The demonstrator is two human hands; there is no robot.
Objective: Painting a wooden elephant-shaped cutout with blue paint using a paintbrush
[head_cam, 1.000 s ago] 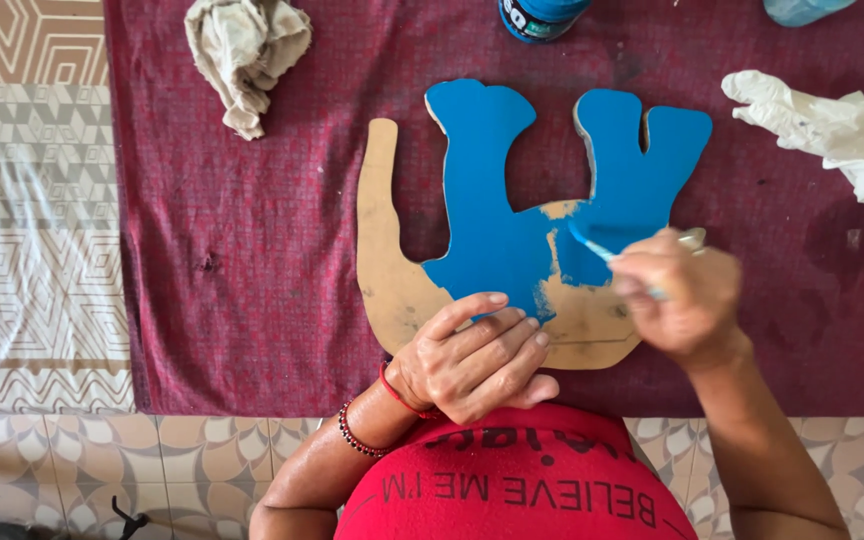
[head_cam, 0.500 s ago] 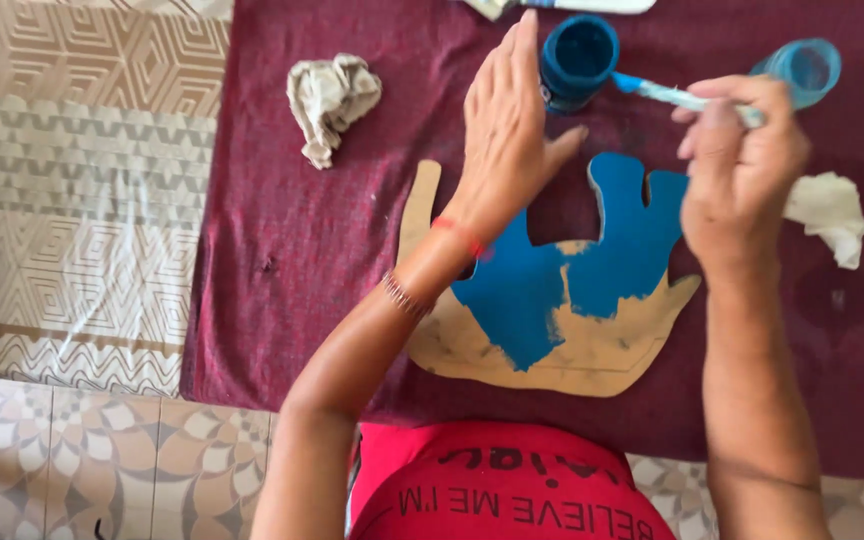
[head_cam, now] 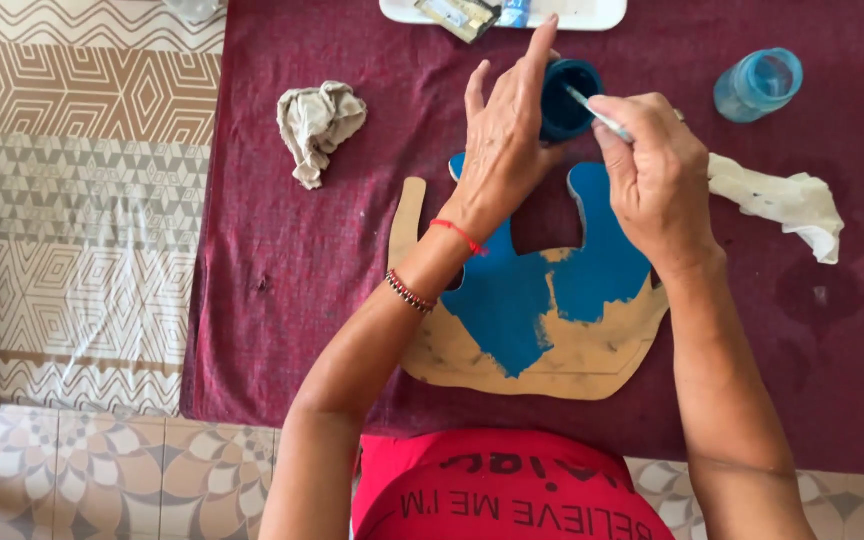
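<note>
A cardboard cut-out (head_cam: 562,355), partly painted blue, lies on a maroon cloth (head_cam: 282,270) in front of me. My left hand (head_cam: 505,140) rests against the side of a small blue paint pot (head_cam: 567,98), fingers stretched upward. My right hand (head_cam: 657,170) grips a thin paintbrush (head_cam: 592,112) whose tip dips into the pot's dark blue paint. Both forearms cross over the cut-out and hide parts of it.
A crumpled rag (head_cam: 319,125) lies at the left on the cloth, another white rag (head_cam: 782,200) at the right. A light blue cup (head_cam: 758,84) stands at the upper right. A white tray (head_cam: 502,12) sits at the top edge. Patterned mat (head_cam: 72,200) lies left.
Both hands left the cut-out and rose to the paint pot. The left hand now steadies the pot and the brush tip has gone into it.
</note>
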